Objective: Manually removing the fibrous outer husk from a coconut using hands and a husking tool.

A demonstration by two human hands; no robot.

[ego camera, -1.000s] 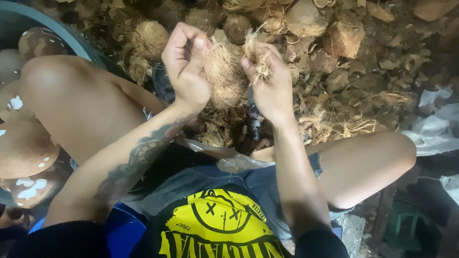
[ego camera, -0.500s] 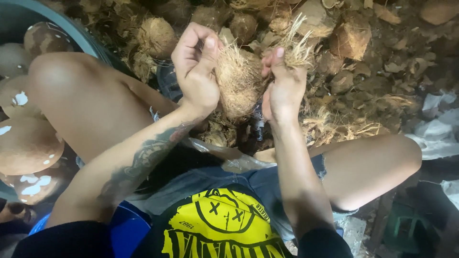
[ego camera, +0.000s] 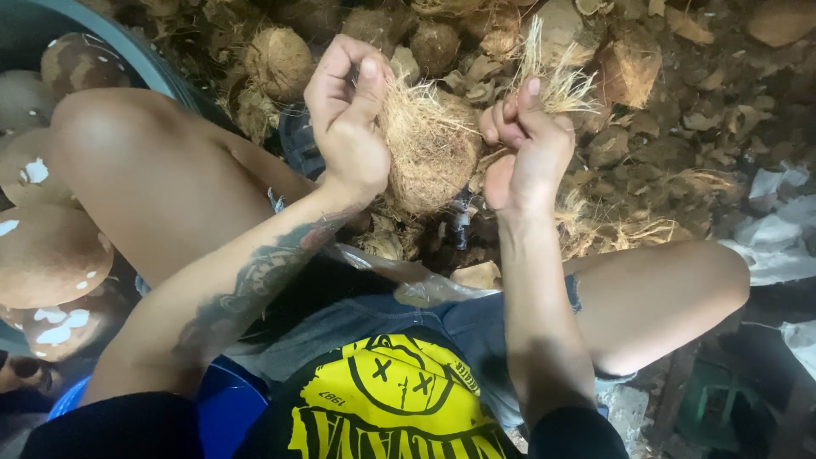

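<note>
Black shirt with yellow print, grey denim shorts, dark tattoo along left forearm

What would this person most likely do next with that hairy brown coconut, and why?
Probably pull the tuft of pale husk fibre clear: the right hand pinches it, partly peeled from the round, fibrous brown coconut, which the left hand grips steady.

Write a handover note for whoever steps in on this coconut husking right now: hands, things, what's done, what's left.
Left hand: gripping the hairy coconut from its left side.
Right hand: clamped on a tuft of husk fibre pulled up off the nut.
Done: smooth peeled coconuts sit in the tub at left.
Left: fibre covers this nut; more hairy nuts lie in the husk pile ahead.
</note>
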